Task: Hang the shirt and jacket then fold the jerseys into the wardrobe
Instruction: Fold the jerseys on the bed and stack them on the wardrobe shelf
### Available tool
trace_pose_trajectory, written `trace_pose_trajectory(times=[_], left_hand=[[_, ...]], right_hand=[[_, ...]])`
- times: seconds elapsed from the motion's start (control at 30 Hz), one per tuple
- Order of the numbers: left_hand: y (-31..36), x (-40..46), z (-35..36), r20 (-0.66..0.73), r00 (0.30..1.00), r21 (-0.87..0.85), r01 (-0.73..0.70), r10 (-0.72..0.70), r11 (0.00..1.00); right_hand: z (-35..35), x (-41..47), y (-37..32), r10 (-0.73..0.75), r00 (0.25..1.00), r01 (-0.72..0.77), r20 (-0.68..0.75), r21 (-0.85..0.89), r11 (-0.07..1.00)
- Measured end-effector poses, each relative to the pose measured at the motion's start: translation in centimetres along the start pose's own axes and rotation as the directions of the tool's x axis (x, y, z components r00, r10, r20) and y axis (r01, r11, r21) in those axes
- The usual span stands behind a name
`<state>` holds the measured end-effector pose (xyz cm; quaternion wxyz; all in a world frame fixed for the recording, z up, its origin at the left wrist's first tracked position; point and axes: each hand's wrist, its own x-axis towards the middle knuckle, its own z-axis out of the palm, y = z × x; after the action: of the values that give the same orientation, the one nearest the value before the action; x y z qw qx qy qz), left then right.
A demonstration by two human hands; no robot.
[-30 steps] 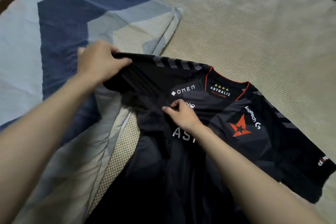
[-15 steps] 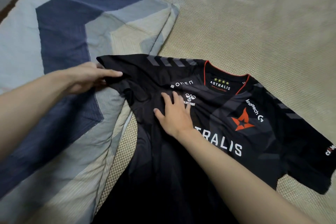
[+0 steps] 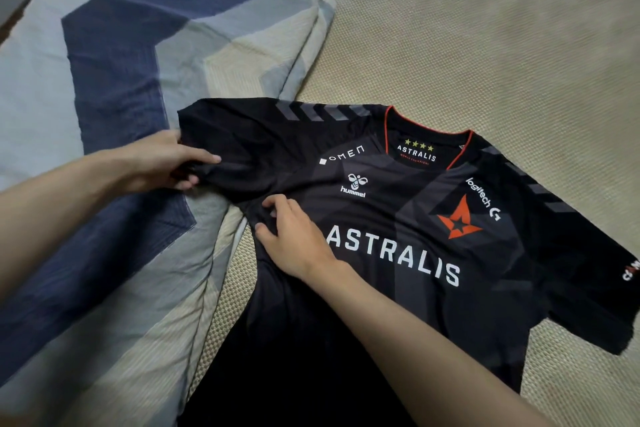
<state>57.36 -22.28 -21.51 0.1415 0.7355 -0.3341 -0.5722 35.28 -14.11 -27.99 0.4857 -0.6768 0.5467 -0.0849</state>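
Observation:
A black jersey (image 3: 415, 218) with a red-trimmed collar, white ASTRALIS lettering and a red star logo lies front up on the woven mat. My left hand (image 3: 162, 163) pinches the edge of its left sleeve, thumb on top and fingers underneath. My right hand (image 3: 294, 236) rests on the fabric below that sleeve's armpit, with its fingertips bent into the cloth. The jersey's lower hem runs out of view at the bottom.
A blue, grey and beige patterned quilt (image 3: 121, 62) lies folded on the left, partly under the jersey's sleeve. The beige woven mat (image 3: 485, 28) covers the rest of the surface to the right and far side.
The left sleeve, earlier lifted and bunched over the chest, now lies spread out to the left. My left hand moved down and left with it; my right hand slid towards the armpit.

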Motion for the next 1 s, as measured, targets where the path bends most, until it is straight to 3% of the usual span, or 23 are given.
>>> trace_pose_trajectory(times=[0.1,0.13,0.2,0.23,0.27,0.4,0.47,0.57,0.63,0.67,0.7,0.8,0.87,0.9,0.93,0.97,1.0], left_hand=[[0.5,-1.3,0.9,-0.007,0.995,-0.048,-0.101,0.101,0.994],[0.9,-1.9,1.6,-0.008,0.987,-0.027,-0.163,0.163,0.986],[2.2,-3.6,3.7,0.043,0.942,0.049,-0.334,0.332,0.941],[3.0,-4.4,5.3,0.105,0.902,0.111,-0.430,0.420,0.896],[3.8,-5.1,7.1,0.188,0.855,0.165,-0.513,0.484,0.842],[6.8,-6.6,14.7,0.458,0.753,0.247,-0.618,0.472,0.747],[8.3,-7.1,17.2,0.621,0.696,0.144,-0.554,0.361,0.820],[10.8,-8.0,19.9,0.833,0.508,0.013,-0.417,0.220,0.909],[12.2,-8.4,21.5,0.898,0.409,-0.017,-0.341,0.164,0.940],[12.8,-8.2,22.4,0.894,0.416,-0.031,-0.311,0.166,0.950],[13.6,-7.9,23.3,0.862,0.472,-0.036,-0.311,0.187,0.950],[15.2,-4.6,27.0,0.610,0.730,0.048,-0.421,0.308,0.906],[15.4,-1.0,29.9,0.482,0.782,0.328,-0.580,0.396,0.746],[15.3,0.7,31.1,0.486,0.769,0.525,-0.637,0.415,0.565],[14.9,2.4,32.1,0.513,0.756,0.704,-0.641,0.407,0.306],[14.5,3.7,33.0,0.537,0.743,0.805,-0.592,0.399,0.019],[14.2,4.7,33.7,0.543,0.743,0.836,-0.522,0.391,-0.170]], right_hand=[[-0.5,0.0,-1.1,0.071,0.997,-0.057,-0.034,0.310,0.949],[-1.2,0.1,-1.6,0.120,0.991,-0.077,-0.060,0.481,0.873],[-3.5,0.4,-3.0,0.205,0.979,-0.131,0.005,0.782,0.609],[-5.1,0.3,-3.7,0.215,0.975,-0.153,0.045,0.843,0.515],[-6.4,0.1,-4.3,0.208,0.977,-0.147,0.046,0.854,0.499],[-11.0,-2.1,-4.5,0.336,0.934,-0.159,-0.123,0.698,0.698],[-13.8,-4.6,-2.9,0.430,0.882,-0.162,-0.193,0.733,0.661],[-17.4,-9.1,1.1,0.474,0.824,-0.117,-0.311,0.726,0.678],[-18.3,-12.0,3.6,0.473,0.788,-0.089,-0.394,0.688,0.721],[-18.7,-13.4,5.2,0.476,0.771,-0.075,-0.424,0.681,0.728],[-19.2,-15.0,7.1,0.479,0.759,-0.040,-0.441,0.703,0.710],[-20.3,-19.8,12.6,0.569,0.722,-0.035,-0.394,0.801,0.598],[-19.1,-21.6,17.4,0.695,0.620,-0.201,-0.363,0.784,0.588],[-18.1,-22.0,19.9,0.737,0.568,-0.280,-0.366,0.757,0.591],[-17.1,-22.2,22.1,0.768,0.523,-0.342,-0.368,0.735,0.586],[-16.2,-22.0,23.8,0.794,0.492,-0.373,-0.358,0.737,0.564],[-15.6,-21.7,24.9,0.814,0.469,-0.376,-0.343,0.756,0.535]])
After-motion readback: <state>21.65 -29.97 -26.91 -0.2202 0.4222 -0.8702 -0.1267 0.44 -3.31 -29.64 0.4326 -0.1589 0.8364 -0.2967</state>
